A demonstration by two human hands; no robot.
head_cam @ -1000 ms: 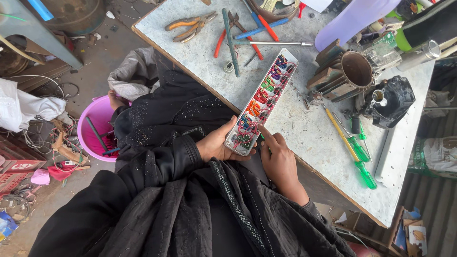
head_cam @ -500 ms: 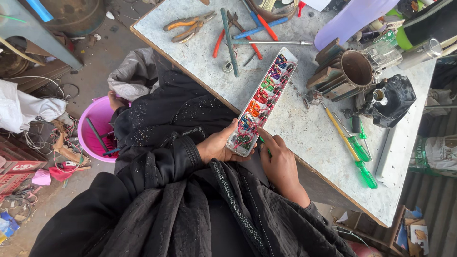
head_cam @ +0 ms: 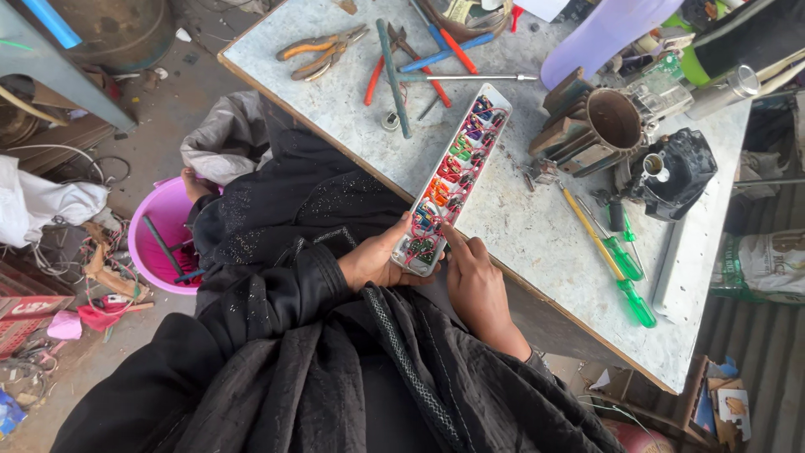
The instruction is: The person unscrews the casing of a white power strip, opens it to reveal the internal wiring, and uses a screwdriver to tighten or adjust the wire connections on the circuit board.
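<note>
Opened power strip w/ coloured wiring lies long axis running up-right away from the body, near end overhanging table edge, cupped in left hand, fingers curled on it; right hand just beside, index fingertip on its near-right edge.

The opened power strip has a white plastic casing, smooth and slightly glossy, with coloured wire insulation inside; the tabletop is matt grey, scuffed and speckled; the screwdrivers have glossy translucent green plastic handles; the sleeves are black cloth, faintly glittering.
</note>
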